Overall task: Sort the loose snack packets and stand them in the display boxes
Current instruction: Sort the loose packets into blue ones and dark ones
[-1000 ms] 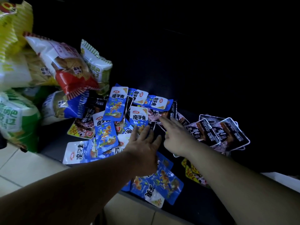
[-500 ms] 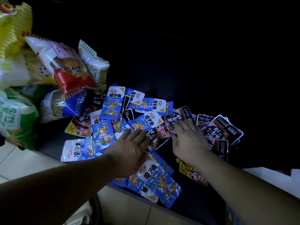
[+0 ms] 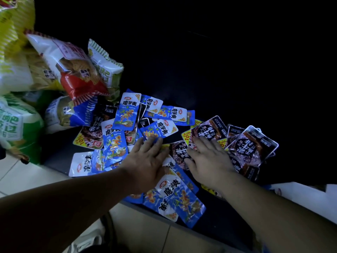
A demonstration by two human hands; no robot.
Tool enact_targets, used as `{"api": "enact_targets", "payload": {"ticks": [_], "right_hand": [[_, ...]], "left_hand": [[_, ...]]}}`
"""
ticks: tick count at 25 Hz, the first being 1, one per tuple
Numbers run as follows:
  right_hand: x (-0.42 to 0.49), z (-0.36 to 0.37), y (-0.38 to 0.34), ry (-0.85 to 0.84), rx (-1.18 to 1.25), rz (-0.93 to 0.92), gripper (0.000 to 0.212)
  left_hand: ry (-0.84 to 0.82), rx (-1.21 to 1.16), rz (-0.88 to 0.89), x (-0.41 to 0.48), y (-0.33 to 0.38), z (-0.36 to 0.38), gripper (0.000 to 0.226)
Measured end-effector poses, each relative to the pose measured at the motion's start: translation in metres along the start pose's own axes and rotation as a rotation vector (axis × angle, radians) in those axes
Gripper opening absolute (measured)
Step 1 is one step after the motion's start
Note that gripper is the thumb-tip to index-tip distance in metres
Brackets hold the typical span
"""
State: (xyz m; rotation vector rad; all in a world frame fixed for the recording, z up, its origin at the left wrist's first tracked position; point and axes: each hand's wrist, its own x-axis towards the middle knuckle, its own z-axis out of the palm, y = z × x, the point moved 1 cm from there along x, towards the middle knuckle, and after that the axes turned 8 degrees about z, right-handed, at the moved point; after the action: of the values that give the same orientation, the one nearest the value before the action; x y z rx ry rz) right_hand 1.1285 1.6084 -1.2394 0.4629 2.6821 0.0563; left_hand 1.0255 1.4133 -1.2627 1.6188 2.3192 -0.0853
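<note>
Yellow snack bag (image 3: 14, 21) and green snack bag (image 3: 16, 125) — cropped by the left edge, print blurred. Dark packets (image 3: 251, 145) partly hidden under the right hand (image 3: 209, 161); white box (image 3: 300, 194) — cropped at right.

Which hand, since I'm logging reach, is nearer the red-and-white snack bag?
Left. The left hand lies on the blue packets, below and right of the red-and-white snack bag; the right hand rests farther right, on the dark packets.
</note>
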Motion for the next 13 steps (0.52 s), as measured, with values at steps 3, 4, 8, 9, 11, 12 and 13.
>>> {"api": "enact_targets", "payload": {"ticks": [3, 4, 8, 9, 11, 12, 13], "right_hand": [[-0.005, -0.009, -0.002, 0.059, -0.002, 0.050, 0.058], [-0.005, -0.011, -0.006, 0.060, 0.052, 0.001, 0.056], [-0.001, 0.000, -0.019, -0.087, 0.098, -0.229, 0.058], [-0.002, 0.006, -0.016, -0.103, 0.057, -0.203, 0.060], [-0.007, 0.014, -0.007, -0.068, -0.023, -0.125, 0.070], [-0.011, 0.015, -0.005, -0.037, -0.065, -0.093, 0.079], [-0.015, 0.016, -0.005, -0.013, -0.098, -0.063, 0.087]], "left_hand": [[0.084, 0.029, 0.067, -0.010, 0.000, 0.001, 0.077], [0.110, 0.060, 0.103, -0.014, -0.001, 0.004, 0.068], [0.083, 0.172, 0.218, -0.031, -0.011, 0.024, 0.057], [0.066, 0.182, 0.227, -0.032, -0.016, 0.026, 0.057], [0.057, 0.179, 0.210, -0.029, -0.021, 0.025, 0.057], [0.051, 0.165, 0.187, -0.027, -0.020, 0.022, 0.056], [0.057, 0.149, 0.167, -0.025, -0.019, 0.019, 0.057]]}}
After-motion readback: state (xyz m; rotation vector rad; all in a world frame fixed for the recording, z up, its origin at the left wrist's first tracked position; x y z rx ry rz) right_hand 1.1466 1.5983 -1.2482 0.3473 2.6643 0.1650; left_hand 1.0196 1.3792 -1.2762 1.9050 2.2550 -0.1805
